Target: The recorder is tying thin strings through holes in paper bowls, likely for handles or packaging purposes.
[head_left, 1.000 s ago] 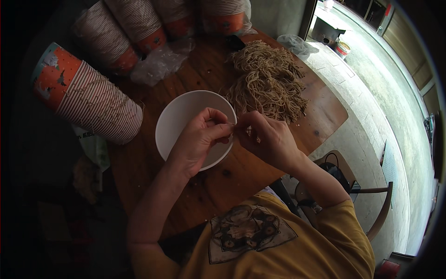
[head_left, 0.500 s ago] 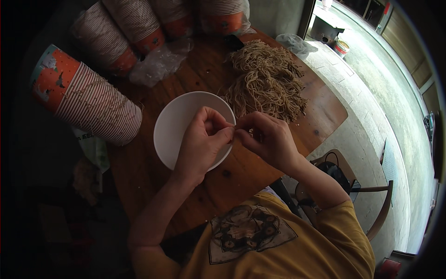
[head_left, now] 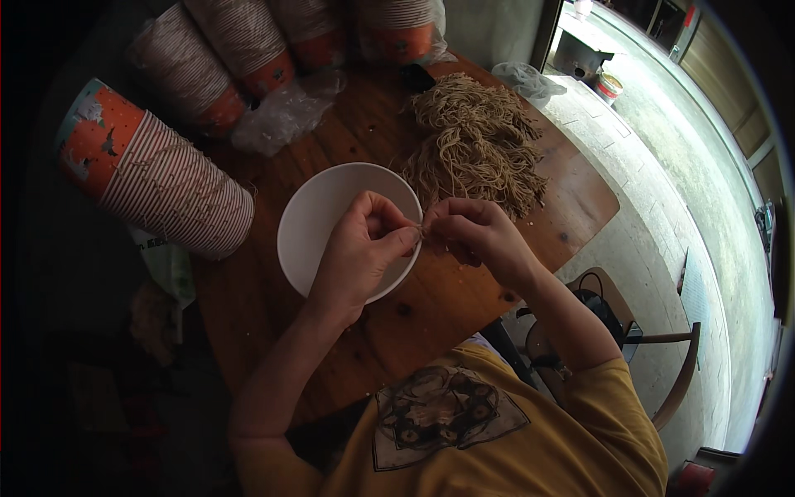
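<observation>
A white paper bucket (head_left: 308, 224) stands on the wooden table in front of me, its open top facing up. My left hand (head_left: 360, 253) reaches over its opening, thumb and forefinger pinched together at the right rim. My right hand (head_left: 478, 240) meets it there from the right, fingertips also pinched and nearly touching the left ones. Between the fingertips a short bit of tan cord (head_left: 422, 230) shows; most of it is hidden by my fingers. A big heap of loose tan cords (head_left: 480, 141) lies just beyond my right hand.
A stack of orange-printed paper buckets (head_left: 178, 186) leans at the left with cords across it. More bagged stacks (head_left: 240, 50) line the back, beside crumpled clear plastic (head_left: 286, 116). A wooden chair (head_left: 609, 311) holding a black item stands right of the table (head_left: 373, 348).
The white bucket has shifted slightly to the right. My right hand's fingers have curled and moved a little; my left hand stays pinched in nearly the same place.
</observation>
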Available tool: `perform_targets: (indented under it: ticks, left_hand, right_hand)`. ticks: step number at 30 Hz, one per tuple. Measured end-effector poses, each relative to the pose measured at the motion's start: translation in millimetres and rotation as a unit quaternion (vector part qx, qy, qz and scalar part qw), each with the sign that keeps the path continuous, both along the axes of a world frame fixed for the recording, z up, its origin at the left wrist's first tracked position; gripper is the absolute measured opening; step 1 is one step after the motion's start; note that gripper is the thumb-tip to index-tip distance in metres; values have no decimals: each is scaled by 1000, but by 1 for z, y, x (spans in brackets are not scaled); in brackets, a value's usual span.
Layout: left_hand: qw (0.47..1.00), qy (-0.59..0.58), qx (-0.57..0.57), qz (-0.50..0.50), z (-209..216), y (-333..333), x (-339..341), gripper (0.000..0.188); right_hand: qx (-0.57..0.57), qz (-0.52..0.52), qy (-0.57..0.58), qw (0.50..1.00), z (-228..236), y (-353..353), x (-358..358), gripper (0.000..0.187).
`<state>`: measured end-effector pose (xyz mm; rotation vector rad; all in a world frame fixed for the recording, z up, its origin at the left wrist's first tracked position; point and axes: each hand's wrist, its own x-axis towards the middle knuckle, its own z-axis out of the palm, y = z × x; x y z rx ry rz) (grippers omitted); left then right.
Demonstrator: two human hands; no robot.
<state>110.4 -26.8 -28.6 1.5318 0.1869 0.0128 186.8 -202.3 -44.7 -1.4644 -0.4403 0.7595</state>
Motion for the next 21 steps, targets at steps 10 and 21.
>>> perform_targets:
  ticks: [10,21]
  left_hand:
    - [1000,4,1,-2,1,-1,0,17]
    - [986,-79,143,-31,-2,-9,-4,18]
  right_hand:
    - [14,-24,-151,988,-10,5,-6,16]
    - [78,29,66,994,-14,3,3,16]
